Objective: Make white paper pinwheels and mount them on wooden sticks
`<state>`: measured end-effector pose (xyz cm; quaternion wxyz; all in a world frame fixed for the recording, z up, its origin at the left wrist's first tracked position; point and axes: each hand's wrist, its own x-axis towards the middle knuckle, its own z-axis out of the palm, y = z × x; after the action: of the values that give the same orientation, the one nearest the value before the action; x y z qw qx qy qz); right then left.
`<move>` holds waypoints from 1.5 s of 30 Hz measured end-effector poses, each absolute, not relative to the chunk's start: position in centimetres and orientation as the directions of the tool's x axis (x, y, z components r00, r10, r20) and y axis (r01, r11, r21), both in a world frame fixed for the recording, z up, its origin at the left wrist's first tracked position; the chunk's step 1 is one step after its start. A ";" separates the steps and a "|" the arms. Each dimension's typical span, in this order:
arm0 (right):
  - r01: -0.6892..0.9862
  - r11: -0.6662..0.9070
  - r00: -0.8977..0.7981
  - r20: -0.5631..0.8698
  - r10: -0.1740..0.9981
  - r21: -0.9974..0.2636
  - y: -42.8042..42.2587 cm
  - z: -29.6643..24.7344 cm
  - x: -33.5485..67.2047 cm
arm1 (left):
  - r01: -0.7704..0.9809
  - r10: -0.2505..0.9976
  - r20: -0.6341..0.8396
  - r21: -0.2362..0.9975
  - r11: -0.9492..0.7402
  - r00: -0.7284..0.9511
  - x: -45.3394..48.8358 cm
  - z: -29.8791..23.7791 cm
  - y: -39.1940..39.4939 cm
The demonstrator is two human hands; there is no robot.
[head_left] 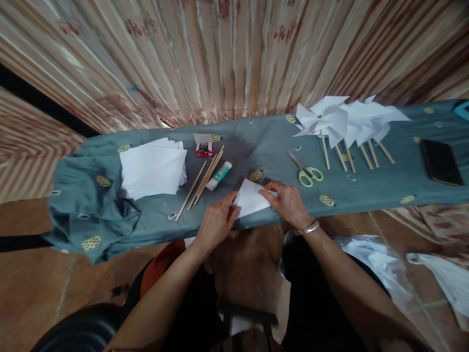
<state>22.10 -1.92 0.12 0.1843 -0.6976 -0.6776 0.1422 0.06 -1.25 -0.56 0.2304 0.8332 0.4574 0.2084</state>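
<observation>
Left hand [217, 221], right hand [288, 203]: we pinch paper [252, 198] at cloth's [264, 149] near edge
Gap: paper to scissors [302, 168]
Behind: curtain [234, 58]

Paper [252, 196] between glue stick [219, 176] and scissors [305, 169]

And what a spread on this long table [366, 188], draped in teal cloth [252, 151]! Far left, piled white sheets [154, 168]; next, an open red box [204, 150], wooden sticks [209, 176], a glue stick [220, 176]; rightward, green-handled scissors [306, 178], overlapping white pinwheels [326, 122], and a dark phone [440, 162]!
</observation>
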 end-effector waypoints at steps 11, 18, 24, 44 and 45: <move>0.894 -0.009 0.055 0.089 0.995 -0.448 -2.0 -0.1 22.1 | 0.557 0.636 0.239 0.323 -0.765 0.734 2.8 -0.5 -3.6; 0.903 -0.023 0.064 0.081 0.995 -0.428 -1.8 -0.2 22.0 | 0.587 0.659 0.184 0.328 -0.740 0.729 3.2 -1.0 -3.5; 0.905 -0.041 0.075 0.065 0.995 -0.423 -1.6 -0.1 21.9 | 0.589 0.669 0.165 0.357 -0.725 0.725 3.3 -0.9 -3.3; 0.966 0.131 -0.083 0.213 0.974 -0.223 -3.6 0.0 20.1 | 0.579 0.638 0.159 0.298 -0.759 0.753 3.1 -2.1 -3.7; 0.966 0.138 -0.088 0.224 0.971 -0.220 -3.9 -0.2 19.9 | 0.578 0.634 0.163 0.290 -0.763 0.756 3.1 -2.3 -3.7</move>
<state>19.90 -3.89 -0.15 0.1588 -0.6564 -0.7375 0.0078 3.13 -3.74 -2.28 0.1114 0.9303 0.3259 0.1266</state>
